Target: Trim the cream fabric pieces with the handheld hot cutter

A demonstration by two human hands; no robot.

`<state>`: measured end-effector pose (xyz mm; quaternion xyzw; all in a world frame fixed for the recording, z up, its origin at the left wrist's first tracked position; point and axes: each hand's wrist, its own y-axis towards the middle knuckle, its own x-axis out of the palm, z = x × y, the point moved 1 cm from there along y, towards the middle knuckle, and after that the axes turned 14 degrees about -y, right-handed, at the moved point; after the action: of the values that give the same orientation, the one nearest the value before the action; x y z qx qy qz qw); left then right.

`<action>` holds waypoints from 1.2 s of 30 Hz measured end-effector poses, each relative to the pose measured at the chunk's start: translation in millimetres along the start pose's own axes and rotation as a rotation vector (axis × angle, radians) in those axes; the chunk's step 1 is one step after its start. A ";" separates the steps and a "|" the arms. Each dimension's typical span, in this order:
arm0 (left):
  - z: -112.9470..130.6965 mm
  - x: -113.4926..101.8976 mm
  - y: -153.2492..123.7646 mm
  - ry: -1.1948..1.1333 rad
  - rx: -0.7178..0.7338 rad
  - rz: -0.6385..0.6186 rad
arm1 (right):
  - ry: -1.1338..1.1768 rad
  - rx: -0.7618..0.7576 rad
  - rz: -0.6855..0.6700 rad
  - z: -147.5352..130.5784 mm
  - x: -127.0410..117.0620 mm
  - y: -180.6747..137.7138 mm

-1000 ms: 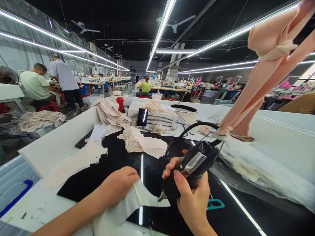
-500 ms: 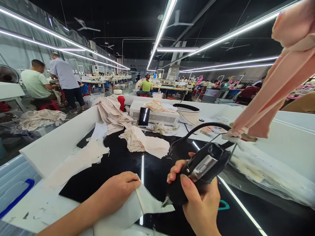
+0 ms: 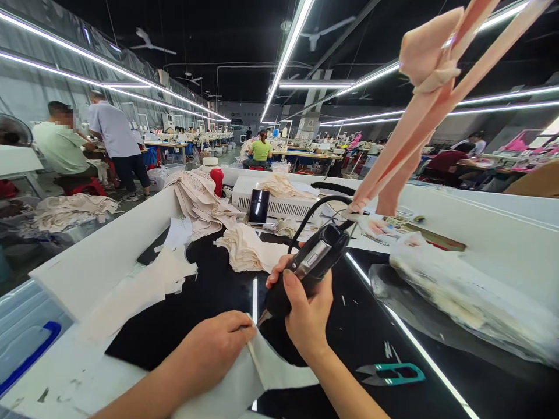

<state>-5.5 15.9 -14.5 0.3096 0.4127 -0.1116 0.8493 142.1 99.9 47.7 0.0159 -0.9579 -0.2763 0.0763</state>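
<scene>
Nearest, the left hand point(image 3: 218, 347) pinches a pale cloth point(image 3: 233, 387), fingers closed on its edge, over the glossy black desk point(image 3: 174, 326). Teal snips point(image 3: 399, 374) lie to the right. The right hand point(image 3: 308, 305) wraps firmly around a black corded tool point(image 3: 313, 257), its tip just beside the left hand. Beyond are stacked cream pieces point(image 3: 248, 247), then a phone point(image 3: 259, 205); farther off, a person in green point(image 3: 261, 151) sits.

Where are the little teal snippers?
In the head view, the teal snippers lie at the lower right on the shiny black tabletop, just right of the right forearm and nearer the camera than the clear plastic bag.
</scene>
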 end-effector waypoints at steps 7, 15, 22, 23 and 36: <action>3.9 -1.2 -0.3 -0.009 -0.008 0.009 | 0.003 -0.007 0.009 4.9 1.1 1.8; 0.6 1.5 -0.9 -0.014 -0.007 0.011 | 0.003 -0.035 -0.006 6.7 2.9 -0.9; 2.3 -0.1 -0.6 -0.022 -0.022 0.008 | 0.007 -0.036 -0.007 2.6 1.4 0.2; 2.8 -0.8 -0.5 -0.020 -0.024 0.006 | 0.012 -0.042 -0.001 1.4 0.1 0.0; -1.4 -0.6 -5.1 0.002 -0.048 -0.048 | 0.001 -0.036 0.008 -1.7 -2.4 -4.6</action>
<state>-9.0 12.7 -16.9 0.2793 0.4234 -0.1215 0.8532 144.6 95.2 46.3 0.0111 -0.9527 -0.2934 0.0783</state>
